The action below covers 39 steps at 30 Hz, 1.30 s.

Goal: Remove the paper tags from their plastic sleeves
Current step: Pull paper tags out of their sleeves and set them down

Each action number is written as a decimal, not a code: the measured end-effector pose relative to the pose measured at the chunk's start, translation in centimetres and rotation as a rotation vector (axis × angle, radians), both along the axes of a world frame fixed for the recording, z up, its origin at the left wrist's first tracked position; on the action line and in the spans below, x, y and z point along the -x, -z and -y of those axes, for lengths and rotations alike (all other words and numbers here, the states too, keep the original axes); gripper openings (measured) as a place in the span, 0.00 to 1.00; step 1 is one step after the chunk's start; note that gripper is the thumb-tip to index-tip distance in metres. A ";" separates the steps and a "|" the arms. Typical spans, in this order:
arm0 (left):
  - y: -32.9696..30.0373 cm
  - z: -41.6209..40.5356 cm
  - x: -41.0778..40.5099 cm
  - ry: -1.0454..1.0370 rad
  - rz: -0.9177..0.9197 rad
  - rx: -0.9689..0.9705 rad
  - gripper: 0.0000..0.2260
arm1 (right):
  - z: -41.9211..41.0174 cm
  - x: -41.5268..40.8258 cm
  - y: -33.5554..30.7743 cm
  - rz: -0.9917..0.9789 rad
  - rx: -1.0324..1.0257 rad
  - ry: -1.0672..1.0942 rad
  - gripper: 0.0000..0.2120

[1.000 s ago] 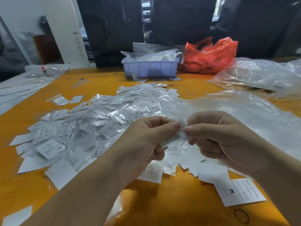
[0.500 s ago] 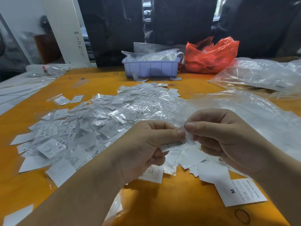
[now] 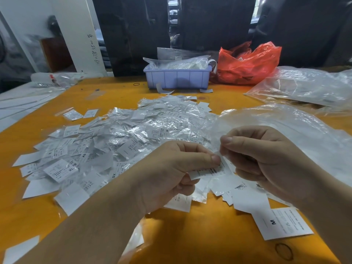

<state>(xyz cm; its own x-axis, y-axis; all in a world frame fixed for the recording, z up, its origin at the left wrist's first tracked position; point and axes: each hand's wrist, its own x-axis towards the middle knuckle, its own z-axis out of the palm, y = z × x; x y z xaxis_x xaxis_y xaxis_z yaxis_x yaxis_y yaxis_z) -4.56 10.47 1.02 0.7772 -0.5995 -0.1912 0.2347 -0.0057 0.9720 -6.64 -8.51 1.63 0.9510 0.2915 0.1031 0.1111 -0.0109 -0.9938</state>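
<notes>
My left hand [image 3: 171, 168] pinches a white paper tag [image 3: 207, 171] between thumb and fingers, just above the table. My right hand [image 3: 262, 161] pinches the clear plastic sleeve [image 3: 221, 151] at its upper end, right beside the left thumb. The tag sticks out below the sleeve. A wide heap of sleeved tags [image 3: 118, 141] covers the orange table [image 3: 190, 235] in front of and left of my hands. Several bare tags [image 3: 282, 222] lie at the right, under my right wrist.
A lilac plastic bin [image 3: 177, 79] with bagged tags stands at the back centre, a red plastic bag [image 3: 247, 63] beside it. Large clear bags [image 3: 304, 86] lie at the right. A rubber band [image 3: 284, 251] lies near the front right edge.
My hands have drawn apart a little: the right hand has lifted with the sleeve while the left holds the tag lower, so more of the tag shows.
</notes>
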 end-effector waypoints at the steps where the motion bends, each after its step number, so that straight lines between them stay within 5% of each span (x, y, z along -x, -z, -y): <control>1: 0.0 0.0 0.0 -0.004 0.001 0.001 0.07 | 0.0 0.0 0.0 -0.001 0.003 -0.006 0.09; 11: -0.3 0.0 0.0 -0.140 0.083 -0.012 0.10 | 0.1 -0.2 0.1 0.010 0.073 -0.049 0.08; 20: 0.5 0.4 0.3 -0.359 0.417 -0.140 0.08 | -0.5 0.0 0.0 -0.010 0.096 0.015 0.07; 27: 0.6 0.7 0.3 -0.332 0.348 -0.048 0.09 | -0.7 0.2 0.2 0.150 0.244 0.142 0.08; 39: 0.7 0.6 0.1 -0.255 0.253 -0.010 0.11 | -0.7 0.2 -0.3 -0.012 0.112 0.108 0.06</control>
